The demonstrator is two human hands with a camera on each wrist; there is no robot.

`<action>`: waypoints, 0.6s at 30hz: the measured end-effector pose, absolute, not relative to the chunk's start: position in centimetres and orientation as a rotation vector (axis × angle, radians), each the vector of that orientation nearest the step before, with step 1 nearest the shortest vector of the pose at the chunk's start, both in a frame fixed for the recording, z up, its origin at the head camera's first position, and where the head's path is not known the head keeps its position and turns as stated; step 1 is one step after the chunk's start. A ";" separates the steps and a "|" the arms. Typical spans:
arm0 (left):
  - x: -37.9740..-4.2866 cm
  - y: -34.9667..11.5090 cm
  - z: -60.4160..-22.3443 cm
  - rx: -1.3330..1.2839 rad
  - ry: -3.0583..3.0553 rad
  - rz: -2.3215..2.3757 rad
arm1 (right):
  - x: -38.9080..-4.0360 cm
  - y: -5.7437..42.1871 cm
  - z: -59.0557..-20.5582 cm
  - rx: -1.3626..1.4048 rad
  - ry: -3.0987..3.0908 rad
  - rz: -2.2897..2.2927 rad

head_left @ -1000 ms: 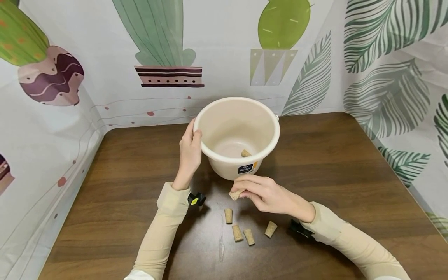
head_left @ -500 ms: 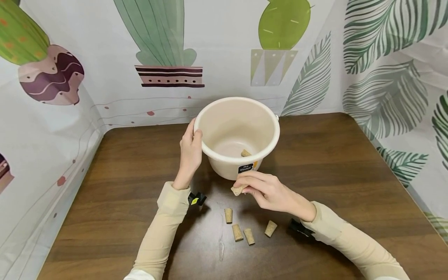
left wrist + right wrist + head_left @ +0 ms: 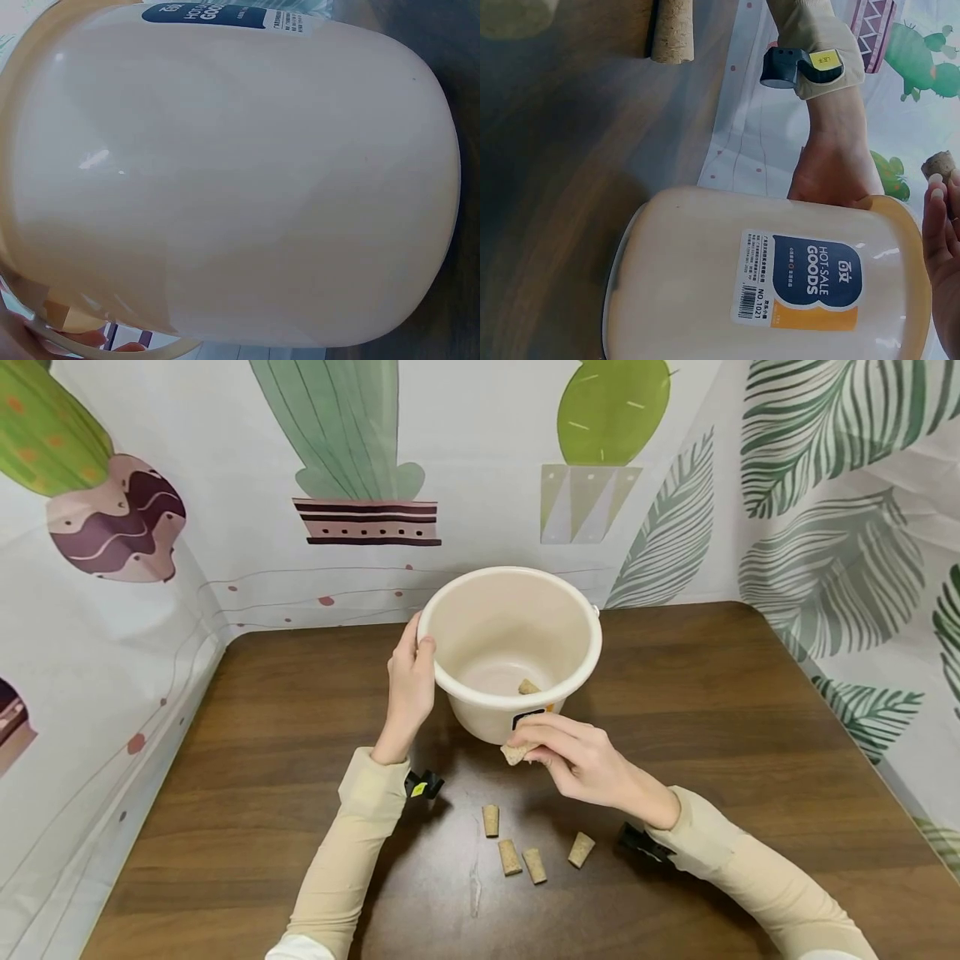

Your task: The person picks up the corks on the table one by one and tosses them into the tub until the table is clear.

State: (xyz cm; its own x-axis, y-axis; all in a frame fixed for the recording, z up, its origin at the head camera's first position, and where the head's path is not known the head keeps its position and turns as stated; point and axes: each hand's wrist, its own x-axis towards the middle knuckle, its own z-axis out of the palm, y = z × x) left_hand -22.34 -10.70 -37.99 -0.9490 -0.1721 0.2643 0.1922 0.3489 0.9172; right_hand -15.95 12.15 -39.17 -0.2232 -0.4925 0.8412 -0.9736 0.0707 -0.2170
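A cream plastic bucket [image 3: 480,717] stands at the back of the table, its mouth tipped toward the head view. My left hand [image 3: 409,689] grips its rim on the left, thumb over the edge. In front of the bucket my right hand [image 3: 583,758] pinches a cork stopper [image 3: 515,753] between thumb and fingers, below the near rim. That same cork [image 3: 939,166] shows at the right edge of the right wrist view. One cork [image 3: 528,687] lies inside on the bucket floor. Several more corks lie loose on the table, among them one cork [image 3: 491,821] nearest the bucket.
Brown wood-grain table [image 3: 300,727] runs to a back edge against a printed cloth [image 3: 487,485] with cacti and leaves. A printed label [image 3: 817,277] faces forward on the bucket. Part of the bucket's bail handle [image 3: 184,349] hangs by the left fingers.
My right hand has risen slightly toward the bucket with the cork, now overlapping more of the label. The left hand, bucket and loose corks stay put.
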 end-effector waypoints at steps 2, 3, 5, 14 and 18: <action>-22.4 -10.6 -38.0 -0.019 -2.303 -1.634 | -15.9 12.2 -39.1 1.438 -1.779 1.077; -22.4 -10.6 -38.0 -0.019 -2.304 -1.636 | -15.9 12.3 -39.1 1.428 -1.779 1.077; -22.3 -10.7 -38.0 -0.014 -2.305 -1.640 | -15.9 12.4 -38.9 1.412 -1.777 1.075; -22.3 -10.7 -38.0 -0.044 -2.304 -1.639 | -16.2 12.4 -38.4 1.380 -1.733 1.111; -22.3 -10.7 -38.0 -0.042 -2.295 -1.641 | -16.3 12.4 -38.3 1.374 -1.728 1.102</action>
State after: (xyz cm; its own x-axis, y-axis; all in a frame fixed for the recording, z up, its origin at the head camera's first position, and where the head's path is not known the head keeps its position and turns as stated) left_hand -22.27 -10.70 -37.99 -0.9488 -0.1595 0.2726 0.2063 0.3405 0.9173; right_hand -16.29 12.37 -38.29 -0.2288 -0.4162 0.8800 -0.9735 0.0924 -0.2094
